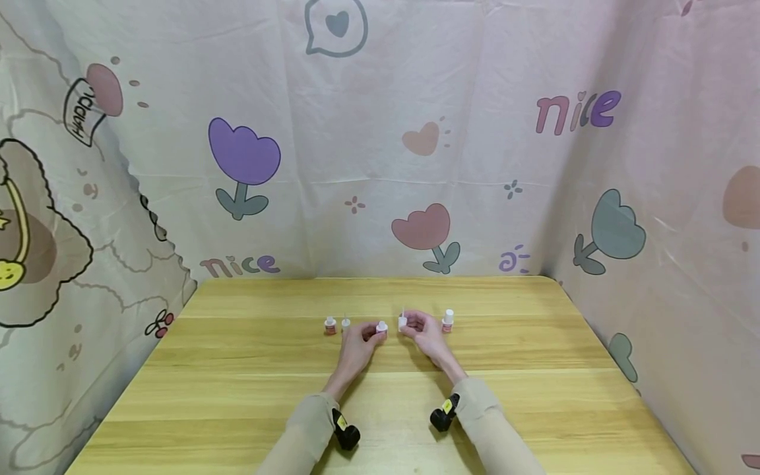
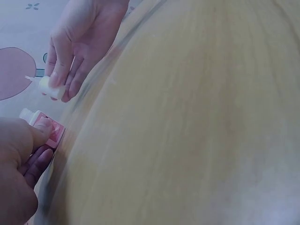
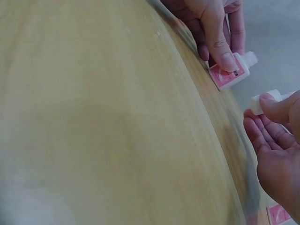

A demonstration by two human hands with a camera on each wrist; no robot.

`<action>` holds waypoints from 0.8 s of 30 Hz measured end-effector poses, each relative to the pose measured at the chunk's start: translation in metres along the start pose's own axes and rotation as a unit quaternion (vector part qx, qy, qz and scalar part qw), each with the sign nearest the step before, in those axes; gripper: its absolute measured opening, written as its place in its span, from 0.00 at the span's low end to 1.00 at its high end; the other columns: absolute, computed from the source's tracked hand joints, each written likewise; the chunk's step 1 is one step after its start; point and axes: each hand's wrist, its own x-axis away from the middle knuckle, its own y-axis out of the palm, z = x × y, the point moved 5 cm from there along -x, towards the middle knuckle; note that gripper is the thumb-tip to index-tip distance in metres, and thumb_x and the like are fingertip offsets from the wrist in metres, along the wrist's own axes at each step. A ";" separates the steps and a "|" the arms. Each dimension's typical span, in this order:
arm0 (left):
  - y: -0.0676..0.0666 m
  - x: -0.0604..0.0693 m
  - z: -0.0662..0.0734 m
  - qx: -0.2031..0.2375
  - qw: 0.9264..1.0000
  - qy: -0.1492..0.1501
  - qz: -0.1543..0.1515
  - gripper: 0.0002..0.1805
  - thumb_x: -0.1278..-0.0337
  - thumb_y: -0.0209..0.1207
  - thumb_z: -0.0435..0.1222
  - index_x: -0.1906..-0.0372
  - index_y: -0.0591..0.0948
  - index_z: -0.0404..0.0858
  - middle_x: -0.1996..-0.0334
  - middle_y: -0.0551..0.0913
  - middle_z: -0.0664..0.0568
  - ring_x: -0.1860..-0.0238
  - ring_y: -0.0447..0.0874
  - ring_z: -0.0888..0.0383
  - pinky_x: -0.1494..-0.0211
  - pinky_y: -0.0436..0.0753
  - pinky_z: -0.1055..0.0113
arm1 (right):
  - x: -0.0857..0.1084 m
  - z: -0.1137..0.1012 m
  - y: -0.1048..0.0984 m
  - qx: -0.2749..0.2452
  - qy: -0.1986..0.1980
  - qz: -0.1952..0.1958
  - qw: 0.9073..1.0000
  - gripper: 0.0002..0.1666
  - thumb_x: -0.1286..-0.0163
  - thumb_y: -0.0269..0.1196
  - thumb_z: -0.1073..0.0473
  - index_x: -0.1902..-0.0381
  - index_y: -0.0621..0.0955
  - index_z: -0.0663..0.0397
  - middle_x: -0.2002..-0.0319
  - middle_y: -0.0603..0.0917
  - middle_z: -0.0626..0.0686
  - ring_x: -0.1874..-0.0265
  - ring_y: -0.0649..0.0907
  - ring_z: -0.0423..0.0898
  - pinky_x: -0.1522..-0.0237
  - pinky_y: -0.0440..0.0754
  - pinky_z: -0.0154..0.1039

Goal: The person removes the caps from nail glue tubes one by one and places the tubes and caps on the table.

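Note:
My left hand (image 1: pixel 358 343) pinches a small white bottle (image 1: pixel 382 328) with a pink label. In the right wrist view that bottle (image 3: pixel 230 75) stands on the table, its white neck uncapped. To its right, my right hand (image 1: pixel 429 335) holds a white brush cap (image 1: pixel 402 323) between thumb and fingers, its thin stem pointing up. The cap (image 2: pixel 50 87) is apart from the bottle. Just left of my left hand, another white brush cap (image 1: pixel 346 324) stands stem up, partly hidden by the hand. Beside that is a second uncapped bottle (image 1: pixel 330 325) with a pink label.
A capped bottle (image 1: pixel 448 321) with a pink label stands upright to the right of my right hand. All this is on a light wooden table (image 1: pixel 249 369). A printed curtain (image 1: pixel 356 132) hangs behind the table and along its sides.

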 end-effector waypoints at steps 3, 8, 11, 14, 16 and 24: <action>0.000 -0.002 0.001 -0.002 1.000 0.004 0.004 0.11 0.40 0.68 0.33 0.54 0.87 0.34 0.61 0.91 0.43 0.62 0.88 0.55 0.58 0.84 0.70 | -0.002 0.001 0.001 0.023 0.000 -0.004 1.000 0.20 0.39 0.68 0.74 0.49 0.80 0.71 0.56 0.86 0.67 0.61 0.85 0.43 0.55 0.83 0.29; 0.001 -0.004 0.002 0.004 1.000 0.011 0.011 0.10 0.41 0.68 0.32 0.55 0.87 0.34 0.61 0.91 0.43 0.62 0.89 0.53 0.58 0.85 0.68 | -0.003 -0.004 0.002 0.052 -0.013 -0.008 0.999 0.19 0.41 0.70 0.72 0.52 0.82 0.69 0.58 0.87 0.66 0.62 0.85 0.47 0.58 0.83 0.29; 0.002 -0.005 0.001 0.005 1.000 0.002 0.014 0.11 0.41 0.68 0.32 0.54 0.87 0.34 0.61 0.91 0.42 0.62 0.89 0.53 0.58 0.85 0.67 | -0.006 -0.004 0.002 0.073 -0.020 -0.004 0.997 0.18 0.42 0.71 0.72 0.54 0.83 0.69 0.61 0.87 0.65 0.65 0.85 0.46 0.61 0.82 0.29; 0.004 -0.006 0.000 0.004 1.000 -0.010 0.013 0.11 0.41 0.68 0.32 0.53 0.87 0.35 0.60 0.91 0.44 0.62 0.88 0.54 0.57 0.85 0.68 | -0.011 0.001 0.002 0.099 -0.025 0.001 0.995 0.16 0.43 0.72 0.72 0.56 0.84 0.66 0.64 0.88 0.61 0.68 0.83 0.41 0.63 0.82 0.28; 0.005 -0.007 -0.001 0.000 1.000 -0.008 0.014 0.11 0.41 0.68 0.32 0.53 0.87 0.35 0.60 0.91 0.44 0.62 0.88 0.55 0.58 0.84 0.69 | -0.012 0.001 0.003 0.111 -0.027 0.001 0.993 0.15 0.43 0.72 0.72 0.57 0.84 0.65 0.64 0.88 0.60 0.69 0.83 0.40 0.63 0.82 0.28; 0.006 -0.009 -0.002 -0.007 1.000 -0.006 0.021 0.10 0.40 0.68 0.32 0.54 0.87 0.35 0.62 0.91 0.44 0.64 0.87 0.56 0.60 0.83 0.70 | -0.014 0.000 0.006 0.120 -0.034 0.003 0.992 0.14 0.43 0.71 0.73 0.58 0.84 0.67 0.65 0.88 0.62 0.70 0.82 0.39 0.64 0.82 0.27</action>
